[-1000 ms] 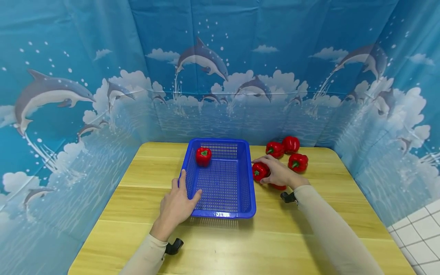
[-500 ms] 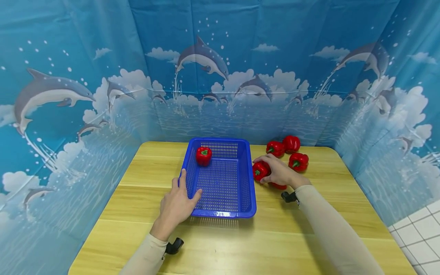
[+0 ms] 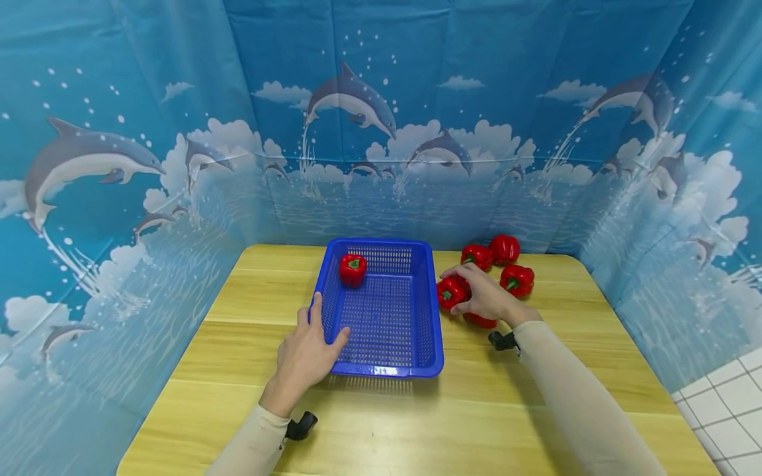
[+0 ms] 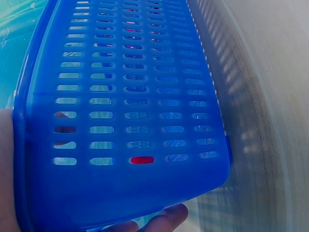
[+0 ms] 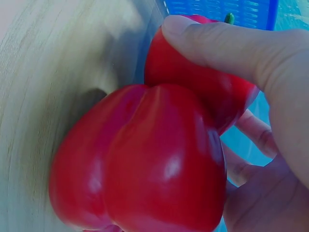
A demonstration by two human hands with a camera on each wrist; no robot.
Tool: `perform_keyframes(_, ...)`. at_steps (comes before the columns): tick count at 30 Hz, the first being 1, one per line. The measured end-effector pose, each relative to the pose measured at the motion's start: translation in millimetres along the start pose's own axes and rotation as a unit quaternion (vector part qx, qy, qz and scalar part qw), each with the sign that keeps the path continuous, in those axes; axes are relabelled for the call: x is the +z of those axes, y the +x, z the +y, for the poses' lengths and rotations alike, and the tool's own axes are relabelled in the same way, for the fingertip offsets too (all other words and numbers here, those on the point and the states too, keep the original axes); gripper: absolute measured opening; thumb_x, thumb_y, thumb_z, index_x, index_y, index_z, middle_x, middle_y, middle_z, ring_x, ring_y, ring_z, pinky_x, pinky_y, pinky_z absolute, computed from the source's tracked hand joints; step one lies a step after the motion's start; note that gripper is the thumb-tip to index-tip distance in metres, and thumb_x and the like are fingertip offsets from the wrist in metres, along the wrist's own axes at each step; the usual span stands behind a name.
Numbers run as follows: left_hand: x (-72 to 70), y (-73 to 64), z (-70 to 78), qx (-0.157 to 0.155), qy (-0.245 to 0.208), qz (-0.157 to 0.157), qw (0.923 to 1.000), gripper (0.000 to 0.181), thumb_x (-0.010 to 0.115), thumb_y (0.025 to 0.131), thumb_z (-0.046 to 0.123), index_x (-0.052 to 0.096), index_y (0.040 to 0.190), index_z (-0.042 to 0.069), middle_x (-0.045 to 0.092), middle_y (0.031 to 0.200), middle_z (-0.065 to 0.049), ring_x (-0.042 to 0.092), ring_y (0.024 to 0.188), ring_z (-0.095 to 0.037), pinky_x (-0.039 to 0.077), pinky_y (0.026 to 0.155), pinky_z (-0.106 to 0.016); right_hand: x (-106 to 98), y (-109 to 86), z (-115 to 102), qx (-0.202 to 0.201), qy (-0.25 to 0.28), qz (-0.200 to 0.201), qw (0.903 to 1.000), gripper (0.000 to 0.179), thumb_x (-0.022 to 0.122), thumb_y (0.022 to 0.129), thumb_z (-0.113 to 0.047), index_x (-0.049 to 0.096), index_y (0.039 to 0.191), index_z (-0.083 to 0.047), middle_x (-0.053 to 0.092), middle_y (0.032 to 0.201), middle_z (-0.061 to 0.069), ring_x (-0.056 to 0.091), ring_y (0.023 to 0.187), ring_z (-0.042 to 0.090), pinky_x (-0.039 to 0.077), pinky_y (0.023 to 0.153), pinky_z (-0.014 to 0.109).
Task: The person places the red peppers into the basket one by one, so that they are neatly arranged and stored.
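Note:
My left hand point(image 3: 306, 354) holds the left wall of a blue slotted plastic basket point(image 3: 437, 330), thumb over the inside. In the left wrist view, the basket's wall point(image 4: 120, 188) fills much of the frame, with fingertips point(image 4: 174, 216) at its lower edge. Inside the basket's far left corner is a red bell pepper point(image 3: 352, 272) with a green stem. Just outside the right wall, my right hand point(image 3: 485, 294) grips another bell pepper point(image 3: 450, 294), thumb on one side and fingers on the other. A further bell pepper point(image 5: 140, 159) touches it on the near side, partly under my hand.
Three more red bell peppers point(image 3: 516, 281) lie on the wooden table point(image 3: 381, 430) beyond my right hand. A blue dolphin-print curtain point(image 3: 381, 198) rises behind and beside the table. White tiles point(image 3: 726, 403) show at the lower right.
My right hand and its bell pepper have shifted very slightly, and more of the pepper beneath the hand shows. The left hand and basket have stayed put.

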State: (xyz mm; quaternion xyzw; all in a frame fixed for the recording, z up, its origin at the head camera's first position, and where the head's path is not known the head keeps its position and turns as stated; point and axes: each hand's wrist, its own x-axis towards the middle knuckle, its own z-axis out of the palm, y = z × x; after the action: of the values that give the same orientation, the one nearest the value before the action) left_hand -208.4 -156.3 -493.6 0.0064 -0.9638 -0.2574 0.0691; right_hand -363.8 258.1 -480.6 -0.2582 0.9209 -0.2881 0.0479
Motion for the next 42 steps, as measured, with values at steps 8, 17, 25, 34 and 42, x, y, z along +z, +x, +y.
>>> perform_keyframes(8,-6.6,-0.3,8.6,-0.022,0.017,-0.023,0.9993,0.109,0.070,0.111,0.060,0.013,0.188,0.008,0.046,0.173,-0.032,0.057,0.061,-0.027,0.046,0.051,-0.034,-2.5,-1.1,-1.2,-0.014,0.013,0.010,0.9998,0.079,0.101,0.092,-0.014,0.061,0.160,-0.012,0.056,0.162,0.021,0.055,0.153,0.045,0.052,0.127,0.072)
perform_keyframes(17,-6.7,-0.4,8.9,-0.018,0.018,-0.018,0.9995,0.112,0.071,0.110,0.062,0.014,0.188,0.007,0.048,0.172,-0.032,0.056,0.060,-0.027,0.046,0.050,-0.035,-8.7,-2.2,-2.3,-0.024,0.014,0.020,0.9994,0.077,0.101,0.093,-0.015,0.060,0.158,-0.012,0.056,0.162,0.020,0.052,0.152,0.042,0.063,0.114,0.065)
perform_keyframes(25,-6.4,-0.5,8.4,-0.019,0.016,-0.018,0.9995,0.111,0.072,0.110,0.061,0.014,0.188,0.007,0.048,0.171,-0.032,0.056,0.060,-0.026,0.046,0.050,-0.035,-15.9,-5.9,-7.0,-0.024,0.012,0.029,0.9992,0.076,0.100,0.094,-0.017,0.059,0.159,-0.011,0.056,0.161,0.022,0.058,0.146,0.042,0.064,0.113,0.066)
perform_keyframes(34,-5.5,-0.4,7.1,-0.017,0.016,-0.019,0.9995,0.111,0.072,0.110,0.061,0.014,0.188,0.007,0.048,0.172,-0.033,0.056,0.059,-0.026,0.046,0.050,-0.035,-21.7,-8.8,-11.0,-0.034,0.023,0.048,0.9980,0.077,0.101,0.093,-0.017,0.059,0.157,-0.010,0.059,0.155,0.021,0.066,0.137,0.041,0.065,0.110,0.066)
perform_keyframes(42,-5.0,0.6,6.8,-0.016,0.018,-0.018,0.9995,0.111,0.071,0.110,0.061,0.013,0.188,0.007,0.047,0.172,-0.033,0.056,0.060,-0.026,0.046,0.051,-0.035,-27.8,-8.3,-14.1,-0.036,0.017,0.067,0.9969,0.076,0.100,0.094,-0.020,0.060,0.159,-0.012,0.058,0.155,0.021,0.067,0.135,0.040,0.067,0.108,0.064)
